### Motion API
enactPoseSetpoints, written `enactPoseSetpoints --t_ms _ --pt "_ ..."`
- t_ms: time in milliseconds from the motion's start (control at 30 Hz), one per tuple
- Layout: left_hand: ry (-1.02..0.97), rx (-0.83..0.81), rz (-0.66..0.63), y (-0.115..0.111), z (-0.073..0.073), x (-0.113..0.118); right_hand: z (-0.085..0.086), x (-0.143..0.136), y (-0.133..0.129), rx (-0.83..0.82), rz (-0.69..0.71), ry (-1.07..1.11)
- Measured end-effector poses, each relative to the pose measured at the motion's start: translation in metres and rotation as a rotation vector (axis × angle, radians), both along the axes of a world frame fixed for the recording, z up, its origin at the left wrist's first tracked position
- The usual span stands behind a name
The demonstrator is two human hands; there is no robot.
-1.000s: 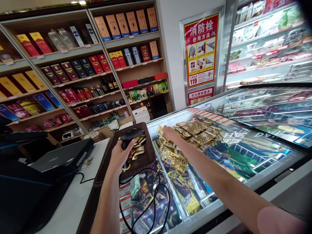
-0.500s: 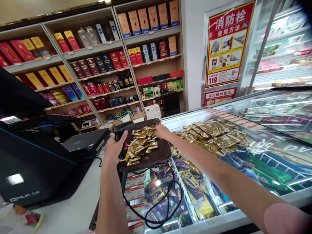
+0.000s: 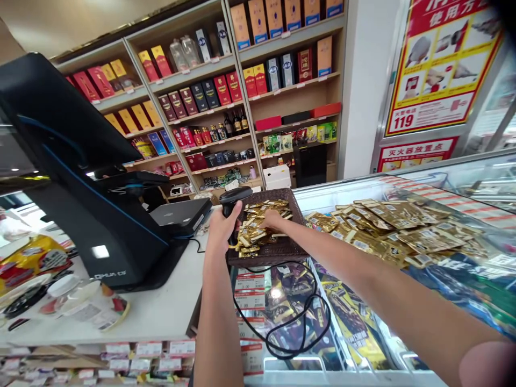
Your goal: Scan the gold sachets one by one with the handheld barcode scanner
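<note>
Largest in front of me, a wooden shelving unit (image 3: 282,92) lined with boxed bottles stands beyond a long white glass-topped freezer (image 3: 322,196). A black touchscreen register (image 3: 97,215) is at left; my view has swung towards it. A loose pile of flat gold foil packets (image 3: 387,226) lies on the freezer glass. Left of it sits a dark brown woven basket (image 3: 296,207), with more small gold foil packets (image 3: 252,234) inside.

My right hand (image 3: 276,221) was at the pile a second ago; now it is down among the basket's packets, so I judge the handling has shifted there. My left hand (image 3: 223,228) is wrapped around the handle of a black handheld scanner (image 3: 234,194) at the basket's left side.

My right fingertips are hidden, so I can't tell whether they grip a packet. The red-and-yellow wall sign (image 3: 439,70) is cut off at the top, and the packets' fine print is unreadable.
</note>
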State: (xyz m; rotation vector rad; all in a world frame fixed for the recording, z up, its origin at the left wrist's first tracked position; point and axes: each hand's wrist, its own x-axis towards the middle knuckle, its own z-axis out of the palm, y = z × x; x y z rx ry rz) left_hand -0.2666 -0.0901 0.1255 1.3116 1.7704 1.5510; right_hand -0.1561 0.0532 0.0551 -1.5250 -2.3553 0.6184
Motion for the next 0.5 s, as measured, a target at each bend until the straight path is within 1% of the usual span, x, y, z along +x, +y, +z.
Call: enactPoseSetpoints --t_ms 100,167,267,333,500 --pt "0.024 -0.004 -0.038 0.0 0.0 0.006 0.004 0.015 -0.004 -0.254 -0.019 0.115" --pt "0.019 -0.004 -0.061 -0.001 0.0 0.012 0.006 0.03 -0.011 -0.346 -0.015 0.237" --pt "-0.01 0.002 -0.112 0.0 -0.003 0.026 0.008 0.061 -0.025 -0.374 -0.01 0.508" --pt "-0.023 0.016 -0.164 0.002 -0.008 0.037 0.008 0.089 -0.033 -0.381 -0.019 0.636" --pt "0.032 -0.012 -0.235 0.008 -0.021 0.07 0.006 0.164 -0.047 -0.299 -0.08 0.639"
